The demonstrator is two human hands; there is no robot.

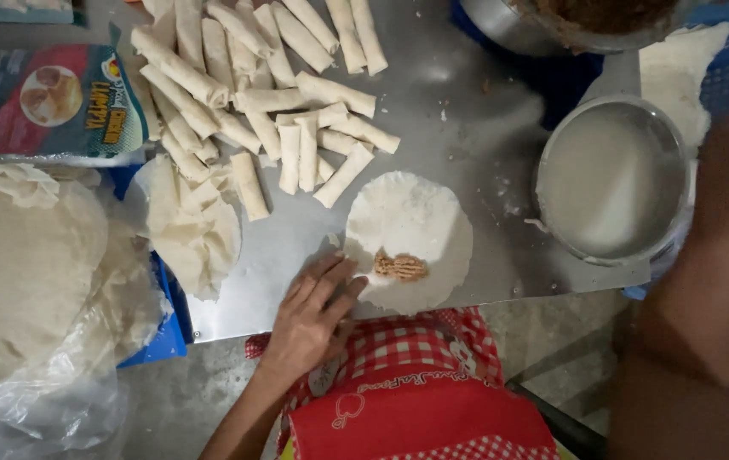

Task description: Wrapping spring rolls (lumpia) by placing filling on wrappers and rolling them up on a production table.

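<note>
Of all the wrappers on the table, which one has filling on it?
The round flat wrapper lying alone at the table's near edge, under the left hand fingertips. It bears a small brown strip of filling; the others are rolled or stacked bare.

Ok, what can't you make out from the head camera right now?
- Right hand: the forearm fills the right side, blurred, and the hand itself is out of frame.
- Top bowl: cut off by the upper edge, so its brown contents show only in part.
- Wrapper stack: partly under clear plastic, count unreadable.
- Left hand: its fingers cover the round wrapper's near edge.
</note>
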